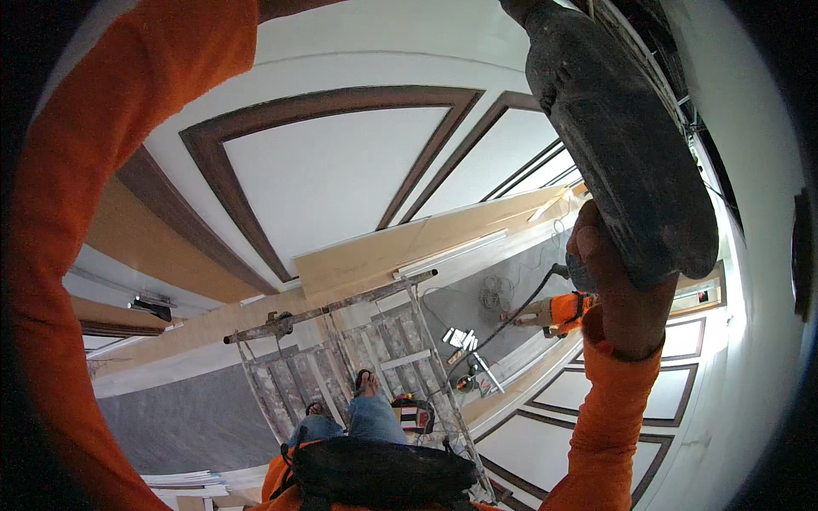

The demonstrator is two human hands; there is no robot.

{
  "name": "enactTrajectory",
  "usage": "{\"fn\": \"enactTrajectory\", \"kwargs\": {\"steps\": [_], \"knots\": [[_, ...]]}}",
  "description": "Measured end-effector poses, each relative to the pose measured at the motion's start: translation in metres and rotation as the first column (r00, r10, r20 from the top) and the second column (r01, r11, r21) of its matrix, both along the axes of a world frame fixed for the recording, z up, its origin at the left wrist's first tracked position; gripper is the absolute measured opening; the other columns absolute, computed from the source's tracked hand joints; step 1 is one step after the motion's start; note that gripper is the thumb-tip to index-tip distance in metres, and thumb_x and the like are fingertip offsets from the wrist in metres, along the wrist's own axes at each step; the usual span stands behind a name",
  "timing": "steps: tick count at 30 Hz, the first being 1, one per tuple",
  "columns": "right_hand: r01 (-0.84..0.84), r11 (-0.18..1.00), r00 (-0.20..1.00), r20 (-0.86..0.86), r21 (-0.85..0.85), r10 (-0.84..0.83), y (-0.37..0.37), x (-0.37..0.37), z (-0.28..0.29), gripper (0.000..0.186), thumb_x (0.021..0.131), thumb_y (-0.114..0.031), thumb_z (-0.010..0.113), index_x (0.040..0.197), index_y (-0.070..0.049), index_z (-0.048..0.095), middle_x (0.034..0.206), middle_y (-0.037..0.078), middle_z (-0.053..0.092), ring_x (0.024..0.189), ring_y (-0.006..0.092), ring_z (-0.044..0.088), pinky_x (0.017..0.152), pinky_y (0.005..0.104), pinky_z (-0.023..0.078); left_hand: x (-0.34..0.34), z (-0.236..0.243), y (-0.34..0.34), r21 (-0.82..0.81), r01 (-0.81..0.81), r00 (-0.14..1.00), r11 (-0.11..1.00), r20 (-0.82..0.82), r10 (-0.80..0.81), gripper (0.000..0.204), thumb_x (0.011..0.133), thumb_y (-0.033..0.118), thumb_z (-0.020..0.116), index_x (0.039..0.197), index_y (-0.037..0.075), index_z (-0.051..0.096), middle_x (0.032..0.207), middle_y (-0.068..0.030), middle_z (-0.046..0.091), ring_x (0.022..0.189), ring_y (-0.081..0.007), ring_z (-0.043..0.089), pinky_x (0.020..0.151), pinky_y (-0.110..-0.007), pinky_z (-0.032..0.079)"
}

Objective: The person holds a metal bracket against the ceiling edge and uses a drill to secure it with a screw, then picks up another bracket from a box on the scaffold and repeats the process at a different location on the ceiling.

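Note:
My right hand (622, 294) is raised and wrapped round the handle of a bulky, dust-covered black power drill (626, 145). The drill points up toward the ceiling edge, and its tip runs out of the picture at the top. A dark cord hangs from the end of its handle down to the floor. My left arm, in an orange sleeve, curves up along the left side. Only a strip of my left hand or wrist (294, 7) shows at the top edge, its fingers out of sight.
I stand on a paint-spattered scaffold platform (298, 387) with a metal rail (341, 302). A small bag (415, 415) lies by my feet. Below, a person in orange (567, 313) is near coiled cable (496, 294). White wall panels with brown trim (332, 162) rise ahead; ceiling wiring hangs at upper right.

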State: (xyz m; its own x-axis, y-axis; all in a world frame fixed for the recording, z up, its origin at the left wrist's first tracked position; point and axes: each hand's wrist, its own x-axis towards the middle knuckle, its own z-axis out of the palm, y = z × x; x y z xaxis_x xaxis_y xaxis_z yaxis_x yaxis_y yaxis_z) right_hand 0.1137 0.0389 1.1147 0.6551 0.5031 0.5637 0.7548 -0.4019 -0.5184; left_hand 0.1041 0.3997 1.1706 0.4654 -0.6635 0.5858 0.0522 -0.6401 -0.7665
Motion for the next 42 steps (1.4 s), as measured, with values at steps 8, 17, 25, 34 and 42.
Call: {"fn": "enactTrajectory", "kwargs": {"steps": [8, 17, 25, 34, 42], "knots": [[-0.024, 0.995, 0.991, -0.131, 0.1, 0.037, -0.002, 0.001, 0.001, 0.02, 0.08, -0.003, 0.073, 0.099, -0.003, 0.067, 0.091, 0.01, 0.068, 0.08, 0.0171, 0.067, 0.073, 0.0318, 0.054, -0.002, 0.005, 0.001, -0.007, 0.02, 0.999, 1.0, -0.049, -0.02, 0.048, 0.081, 0.023, 0.076, 0.124, 0.007, 0.061, 0.107, -0.0078, 0.062, 0.098, -0.023, 0.063, 0.085, -0.037, 0.054], [-0.099, 0.994, 0.977, -0.183, 0.054, 0.107, 0.004, -0.007, 0.012, 0.023, 0.083, -0.008, 0.067, 0.106, -0.003, 0.063, 0.089, 0.01, 0.069, 0.068, 0.0145, 0.064, 0.062, 0.0299, 0.052, -0.003, 0.002, 0.004, -0.01, 0.067, 0.998, 0.998, -0.016, -0.067, 0.046, 0.082, 0.023, 0.075, 0.123, 0.005, 0.061, 0.107, -0.009, 0.061, 0.097, -0.0249, 0.064, 0.085, -0.038, 0.054], [-0.08, 0.997, 0.981, -0.177, 0.014, 0.081, 0.006, -0.009, 0.012, 0.027, 0.085, -0.009, 0.064, 0.111, -0.003, 0.063, 0.103, 0.013, 0.071, 0.071, 0.0147, 0.068, 0.063, 0.0285, 0.056, 0.0, 0.004, 0.0, -0.088, 0.002, 0.995, 0.996, -0.097, -0.011, 0.045, 0.083, 0.022, 0.075, 0.121, 0.004, 0.061, 0.103, -0.0084, 0.062, 0.093, -0.0233, 0.064, 0.083, -0.037, 0.055], [0.057, 0.998, 0.979, -0.197, 0.002, -0.056, 0.009, -0.012, 0.017, 0.015, 0.083, -0.014, 0.064, 0.096, -0.006, 0.066, 0.084, 0.008, 0.068, 0.068, 0.0141, 0.067, 0.063, 0.0315, 0.056, 0.0, 0.008, 0.004, 0.019, 0.042, 0.998, 0.999, -0.053, -0.041, 0.045, 0.083, 0.023, 0.074, 0.12, 0.002, 0.061, 0.1, -0.0071, 0.063, 0.087, -0.0206, 0.064, 0.079, -0.034, 0.057], [0.015, 0.999, 0.989, -0.146, -0.046, -0.022, 0.004, -0.005, 0.019, 0.005, 0.081, -0.011, 0.064, 0.079, -0.008, 0.066, 0.07, 0.005, 0.065, 0.059, 0.0134, 0.061, 0.061, 0.0302, 0.05, -0.003, 0.005, -0.004, -0.049, -0.065, 0.993, 0.997, -0.103, 0.06, 0.047, 0.083, 0.023, 0.074, 0.123, 0.004, 0.06, 0.099, -0.0075, 0.063, 0.09, -0.0217, 0.065, 0.08, -0.035, 0.056]]}}
